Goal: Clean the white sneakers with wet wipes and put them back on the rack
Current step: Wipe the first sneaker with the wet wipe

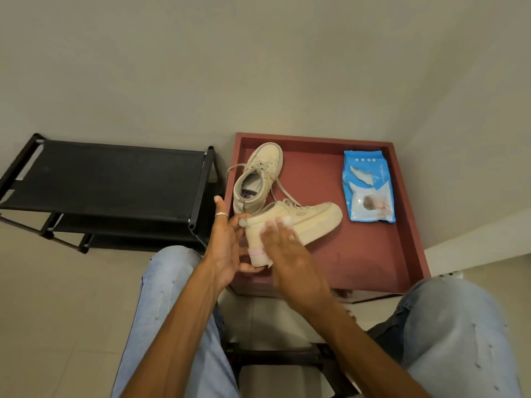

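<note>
White sneaker [316,221], toe pointing right, lengthwise left-right

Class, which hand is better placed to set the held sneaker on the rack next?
Probably left. The left hand grips the sneaker by its heel, and the black shoe rack stands on that side; the right hand presses a wet wipe against it.

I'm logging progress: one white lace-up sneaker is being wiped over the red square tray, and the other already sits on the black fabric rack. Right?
Not quite. The head view shows the other white lace-up sneaker standing in the red square tray, not on the black fabric rack. The rest holds.
</note>
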`<state>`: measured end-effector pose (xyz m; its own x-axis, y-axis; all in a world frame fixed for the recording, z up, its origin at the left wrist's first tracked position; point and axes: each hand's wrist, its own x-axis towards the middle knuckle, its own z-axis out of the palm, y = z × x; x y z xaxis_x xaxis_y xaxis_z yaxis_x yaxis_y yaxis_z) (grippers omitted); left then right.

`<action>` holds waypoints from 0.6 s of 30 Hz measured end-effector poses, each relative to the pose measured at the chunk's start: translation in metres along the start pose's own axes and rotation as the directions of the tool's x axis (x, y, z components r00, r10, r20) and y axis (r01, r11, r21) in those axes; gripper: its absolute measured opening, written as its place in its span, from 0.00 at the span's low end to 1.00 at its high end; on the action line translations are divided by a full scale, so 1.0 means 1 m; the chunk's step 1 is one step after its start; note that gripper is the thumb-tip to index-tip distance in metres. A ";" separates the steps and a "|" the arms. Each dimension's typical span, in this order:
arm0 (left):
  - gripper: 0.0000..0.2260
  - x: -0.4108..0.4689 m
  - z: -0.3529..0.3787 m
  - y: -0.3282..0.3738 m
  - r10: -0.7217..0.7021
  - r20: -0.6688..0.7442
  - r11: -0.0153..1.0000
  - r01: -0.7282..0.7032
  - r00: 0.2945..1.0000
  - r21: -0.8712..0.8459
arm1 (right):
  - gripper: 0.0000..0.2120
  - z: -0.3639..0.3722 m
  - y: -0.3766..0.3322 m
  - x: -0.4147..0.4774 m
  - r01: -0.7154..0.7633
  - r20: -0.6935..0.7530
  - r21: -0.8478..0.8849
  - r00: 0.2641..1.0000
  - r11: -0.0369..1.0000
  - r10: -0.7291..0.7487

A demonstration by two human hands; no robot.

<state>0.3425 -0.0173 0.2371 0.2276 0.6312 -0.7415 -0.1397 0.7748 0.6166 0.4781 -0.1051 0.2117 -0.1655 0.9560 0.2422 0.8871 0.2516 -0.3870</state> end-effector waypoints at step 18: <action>0.37 -0.007 0.013 0.002 0.098 -0.102 0.948 -0.062 0.990 0.313 | 0.30 -0.002 0.030 -0.014 -0.038 0.010 -0.083 0.999 0.996 0.039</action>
<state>0.3530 -0.0209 0.2473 0.1131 0.7046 -0.7005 0.1556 0.6838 0.7129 0.5082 -0.1116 0.1988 -0.1353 0.9664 0.2186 0.9252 0.2022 -0.3211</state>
